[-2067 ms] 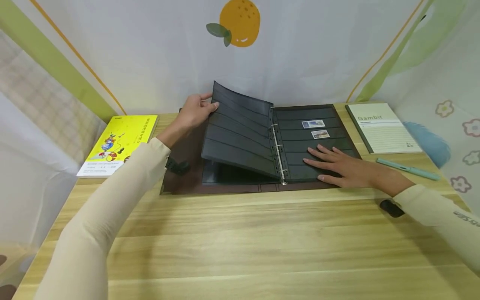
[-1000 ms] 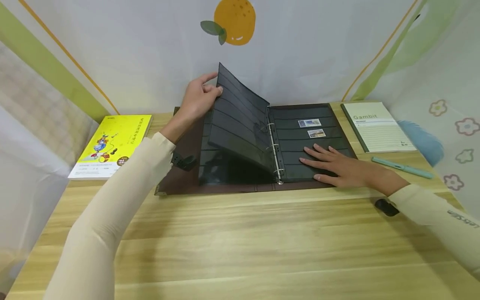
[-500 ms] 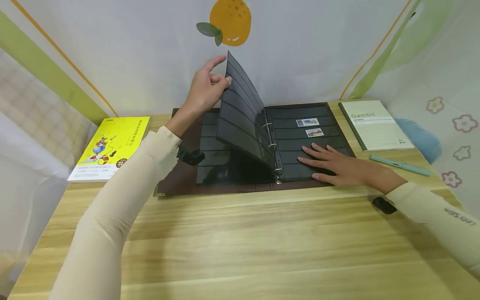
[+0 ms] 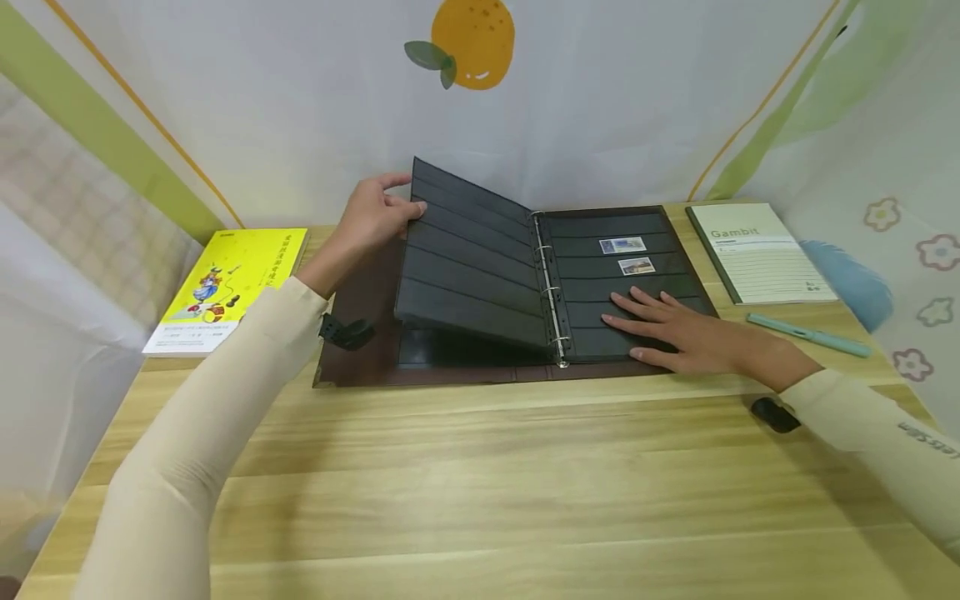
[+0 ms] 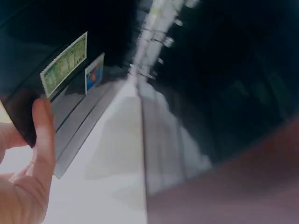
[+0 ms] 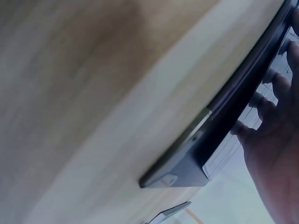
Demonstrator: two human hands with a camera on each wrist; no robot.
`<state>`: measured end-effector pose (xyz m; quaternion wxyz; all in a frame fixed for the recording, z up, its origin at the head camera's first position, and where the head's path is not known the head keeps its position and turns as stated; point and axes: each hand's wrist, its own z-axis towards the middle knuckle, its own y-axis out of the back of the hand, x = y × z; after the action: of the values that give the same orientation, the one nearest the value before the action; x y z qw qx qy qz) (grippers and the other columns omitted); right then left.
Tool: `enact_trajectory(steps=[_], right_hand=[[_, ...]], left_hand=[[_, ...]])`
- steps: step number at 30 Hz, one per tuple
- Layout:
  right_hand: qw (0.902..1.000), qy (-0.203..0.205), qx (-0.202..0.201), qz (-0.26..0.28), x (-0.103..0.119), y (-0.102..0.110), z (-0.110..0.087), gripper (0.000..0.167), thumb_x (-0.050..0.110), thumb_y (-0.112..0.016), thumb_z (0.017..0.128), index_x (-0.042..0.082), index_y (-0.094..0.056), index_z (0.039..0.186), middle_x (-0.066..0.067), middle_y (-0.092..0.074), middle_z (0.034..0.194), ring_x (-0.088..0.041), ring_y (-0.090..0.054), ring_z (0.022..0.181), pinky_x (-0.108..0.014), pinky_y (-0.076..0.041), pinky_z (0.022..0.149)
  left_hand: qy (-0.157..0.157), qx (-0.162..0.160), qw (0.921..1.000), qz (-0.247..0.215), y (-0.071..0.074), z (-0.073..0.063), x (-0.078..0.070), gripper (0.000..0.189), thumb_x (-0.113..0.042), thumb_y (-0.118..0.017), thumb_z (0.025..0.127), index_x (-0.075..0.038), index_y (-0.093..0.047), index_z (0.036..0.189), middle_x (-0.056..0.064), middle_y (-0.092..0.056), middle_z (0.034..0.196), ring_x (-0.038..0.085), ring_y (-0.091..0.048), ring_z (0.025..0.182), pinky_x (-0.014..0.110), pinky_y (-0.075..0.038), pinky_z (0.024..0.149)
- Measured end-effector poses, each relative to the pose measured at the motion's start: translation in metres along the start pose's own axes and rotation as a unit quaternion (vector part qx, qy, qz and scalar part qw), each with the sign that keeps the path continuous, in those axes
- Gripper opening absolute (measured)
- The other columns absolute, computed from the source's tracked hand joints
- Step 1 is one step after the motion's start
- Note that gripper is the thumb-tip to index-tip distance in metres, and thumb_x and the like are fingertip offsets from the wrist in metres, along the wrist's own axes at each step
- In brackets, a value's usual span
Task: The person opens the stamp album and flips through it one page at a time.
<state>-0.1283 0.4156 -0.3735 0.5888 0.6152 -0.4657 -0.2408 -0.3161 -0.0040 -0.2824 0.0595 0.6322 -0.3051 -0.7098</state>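
Observation:
A stamp album (image 4: 360,367) with a dark brown cover and metal rings lies spread on the table. My left hand (image 4: 371,215) pinches the outer edge of a black stock page (image 4: 472,258), which slants up from the rings. Seen by the left wrist camera, a green stamp (image 5: 65,63) and a smaller blue stamp (image 5: 95,73) sit in the strips of the page beside the thumb. My right hand (image 4: 686,335) rests with spread fingers on the right-hand page (image 4: 607,317), just below two small stamps (image 4: 636,266).
Left of the album lies a yellow book (image 4: 240,279). A Gambit notepad (image 4: 765,258) and a light green pen (image 4: 810,335) lie on the right. Behind the wooden table (image 4: 480,475) hangs a white curtain (image 4: 630,108) with an orange print.
My left hand first raised the page toward the rings, baring the page beneath, then brought it lower and back to the left over the last half second. My right hand stays put.

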Motion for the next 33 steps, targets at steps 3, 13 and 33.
enact_trajectory(steps=[3,13,33], right_hand=[[1.0,-0.001,-0.005,-0.002,-0.001,0.0,-0.001,0.06,0.039,-0.053,0.106,0.03,-0.03,0.16,-0.007,-0.011,0.172,-0.041,-0.005,0.158,-0.071,-0.007,0.121],[1.0,0.002,-0.004,-0.008,-0.002,0.001,-0.004,0.06,0.038,-0.053,0.106,0.027,-0.031,0.16,-0.009,-0.012,0.171,-0.044,-0.007,0.157,-0.073,-0.008,0.119],[0.9946,-0.01,-0.102,-0.011,-0.01,0.021,0.001,0.065,0.03,-0.063,0.101,0.011,-0.038,0.157,-0.022,-0.032,0.163,-0.048,-0.028,0.149,-0.069,-0.027,0.115]], left_hand=[[0.032,0.006,0.9991,0.027,0.0,0.0,0.015,0.062,-0.022,-0.066,0.098,-0.005,-0.043,0.153,0.016,-0.077,0.104,0.004,-0.061,0.063,0.038,-0.056,0.089],[0.056,0.018,0.9874,0.147,-0.013,-0.002,0.043,0.057,-0.022,-0.074,0.094,0.005,-0.055,0.14,0.025,-0.075,0.101,0.007,-0.066,0.053,0.038,-0.061,0.077],[-0.159,0.238,0.8786,0.383,-0.052,-0.034,0.049,0.082,-0.048,-0.058,0.101,-0.014,-0.018,0.164,0.023,-0.005,0.169,0.044,-0.007,0.157,0.064,-0.018,0.123]])
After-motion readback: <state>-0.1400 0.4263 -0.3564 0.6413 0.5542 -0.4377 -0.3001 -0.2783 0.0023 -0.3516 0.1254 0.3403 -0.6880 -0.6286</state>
